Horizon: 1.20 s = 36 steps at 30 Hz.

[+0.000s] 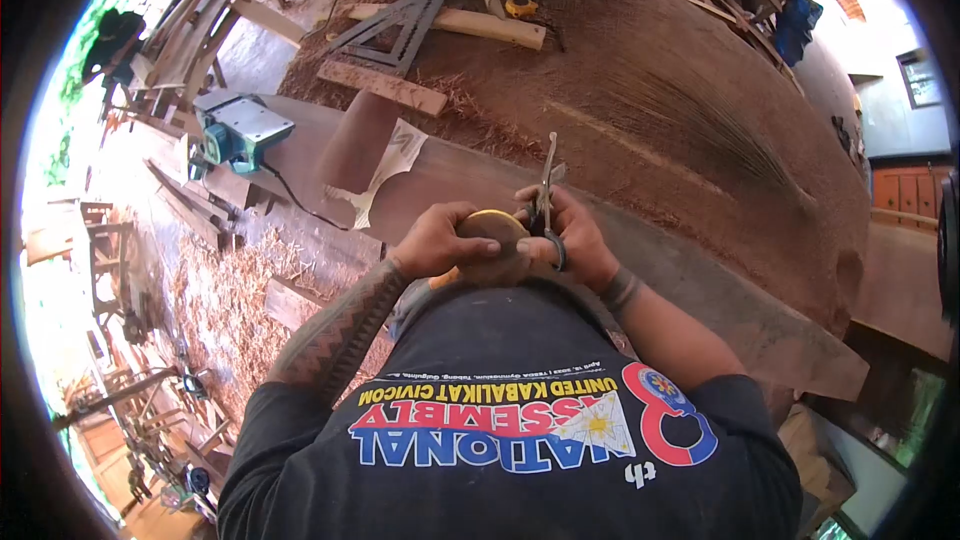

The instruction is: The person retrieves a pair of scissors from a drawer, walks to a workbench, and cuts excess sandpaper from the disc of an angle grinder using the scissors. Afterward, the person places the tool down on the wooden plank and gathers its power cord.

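My left hand [437, 242] is closed round the edge of a flat round disc [503, 230], brownish on its face with a yellow rim. What the disc is made of I cannot tell. Scissors [546, 198] with dark handles are in my right hand [580, 242], their blades pointing up and away from me. The right thumb reaches the disc's right edge. Both hands are in front of my shirt, over a long board. Beyond the left hand lies a brown sheet with curved cut edges and a pale torn piece [398, 155].
A teal power planer [235, 132], corded, lies sole up at the left. Farther off are a large triangular square [400, 32], wood strips [383, 87] and a yellow tape measure [520, 7]. A stick broom [715, 130] lies right of them. Wood shavings [235, 285] cover the left floor.
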Motion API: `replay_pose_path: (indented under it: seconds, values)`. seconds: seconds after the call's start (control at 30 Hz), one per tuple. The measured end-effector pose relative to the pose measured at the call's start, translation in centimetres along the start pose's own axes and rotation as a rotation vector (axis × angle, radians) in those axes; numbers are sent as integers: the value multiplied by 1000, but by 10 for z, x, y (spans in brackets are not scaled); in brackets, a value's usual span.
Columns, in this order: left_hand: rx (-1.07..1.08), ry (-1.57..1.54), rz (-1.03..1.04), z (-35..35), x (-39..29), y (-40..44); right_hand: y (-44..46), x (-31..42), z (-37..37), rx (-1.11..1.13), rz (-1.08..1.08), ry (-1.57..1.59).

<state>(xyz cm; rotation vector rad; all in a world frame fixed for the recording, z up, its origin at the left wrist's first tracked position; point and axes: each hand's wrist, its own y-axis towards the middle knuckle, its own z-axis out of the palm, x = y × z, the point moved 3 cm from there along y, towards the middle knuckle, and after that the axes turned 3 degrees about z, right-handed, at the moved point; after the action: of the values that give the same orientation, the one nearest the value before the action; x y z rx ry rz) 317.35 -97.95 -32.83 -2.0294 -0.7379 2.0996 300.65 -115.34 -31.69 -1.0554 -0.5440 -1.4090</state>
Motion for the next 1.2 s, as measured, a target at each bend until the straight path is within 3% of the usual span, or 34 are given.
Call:
replay_pose_path:
  seconds: [0.2,0.3,0.4,0.57,0.83,0.93,1.2]
  values:
    - [-312,-495,147,-47,8,55,3,0,-26,-252,56,32]
    - [-367,-419,132,-66,1,66,0,-28,-25,-196,208,196]
    - [-392,-318,132,-70,-9,67,8,-38,-9,-204,267,47]
    - [-385,-430,159,-70,-1,71,30,-46,8,-205,242,142]
    - [-449,-203,191,-61,-5,68,51,-22,26,-288,256,125]
    - [-476,-251,191,-55,-11,64,46,-19,23,-344,295,-42]
    - [-515,-334,145,-47,-23,60,46,-10,23,-328,256,-109]
